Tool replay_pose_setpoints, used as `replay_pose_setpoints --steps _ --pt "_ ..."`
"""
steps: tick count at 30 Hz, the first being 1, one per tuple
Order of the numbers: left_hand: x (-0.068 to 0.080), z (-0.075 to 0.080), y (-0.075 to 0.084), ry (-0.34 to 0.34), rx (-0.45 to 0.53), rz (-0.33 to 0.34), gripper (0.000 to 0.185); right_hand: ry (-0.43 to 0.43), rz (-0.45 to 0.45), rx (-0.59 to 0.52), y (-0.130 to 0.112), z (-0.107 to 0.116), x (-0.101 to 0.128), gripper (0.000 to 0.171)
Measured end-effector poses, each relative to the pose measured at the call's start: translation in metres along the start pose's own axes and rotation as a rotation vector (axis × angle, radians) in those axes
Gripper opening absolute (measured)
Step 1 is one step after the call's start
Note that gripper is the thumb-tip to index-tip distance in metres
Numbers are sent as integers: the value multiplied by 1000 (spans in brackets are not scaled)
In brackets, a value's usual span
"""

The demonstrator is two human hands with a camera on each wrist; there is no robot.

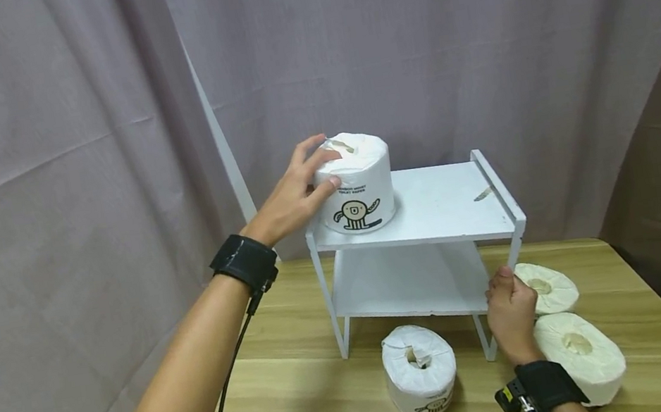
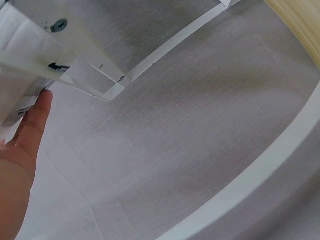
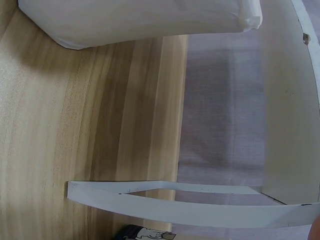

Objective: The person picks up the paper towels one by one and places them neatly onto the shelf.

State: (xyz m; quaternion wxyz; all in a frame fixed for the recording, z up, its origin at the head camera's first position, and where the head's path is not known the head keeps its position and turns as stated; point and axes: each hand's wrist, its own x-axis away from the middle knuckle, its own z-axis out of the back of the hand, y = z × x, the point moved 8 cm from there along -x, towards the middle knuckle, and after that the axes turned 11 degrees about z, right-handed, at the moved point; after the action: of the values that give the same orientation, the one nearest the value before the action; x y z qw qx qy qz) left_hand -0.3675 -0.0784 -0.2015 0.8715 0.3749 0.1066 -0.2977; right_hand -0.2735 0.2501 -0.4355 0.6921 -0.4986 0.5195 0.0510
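Observation:
A white two-tier shelf rack [image 1: 433, 208] stands on the table, and a wrapped toilet paper roll [image 1: 360, 187] with a printed cartoon figure sits upright at the left end of its top tier. My left hand [image 1: 298, 186] holds that roll from its left side, thumb on the front and fingers over the top edge. In the left wrist view the hand [image 2: 27, 140] lies along the wrapper beside the rack. My right hand [image 1: 511, 311] grips the rack's front right leg; only a bit of a finger [image 3: 315, 225] shows in the right wrist view.
One toilet paper roll [image 1: 421, 370] stands in front of the rack. To the right of the rack are two more, a nearer roll [image 1: 594, 366] beside my right wrist and a farther roll [image 1: 558, 296]. Grey curtains [image 1: 440, 40] hang behind the wooden table [image 1: 309, 408].

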Motion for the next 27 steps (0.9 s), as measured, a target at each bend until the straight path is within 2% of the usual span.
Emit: replay_pose_setpoints --steps 4,10,16,21,27 --pt "5 -4 0 15 -26 2 51 -2 0 15 0 1 0 68" --pt "13 0 6 107 -61 27 69 1 0 -12 -1 -1 -5 67" --pt "22 4 14 167 -73 66 72 6 -5 -7 -1 -1 -9 69" --pt "29 9 22 224 -88 58 75 -4 -8 -1 -2 -1 -11 68" --pt "43 7 20 236 -63 69 79 -10 -11 8 -4 -2 -11 66"
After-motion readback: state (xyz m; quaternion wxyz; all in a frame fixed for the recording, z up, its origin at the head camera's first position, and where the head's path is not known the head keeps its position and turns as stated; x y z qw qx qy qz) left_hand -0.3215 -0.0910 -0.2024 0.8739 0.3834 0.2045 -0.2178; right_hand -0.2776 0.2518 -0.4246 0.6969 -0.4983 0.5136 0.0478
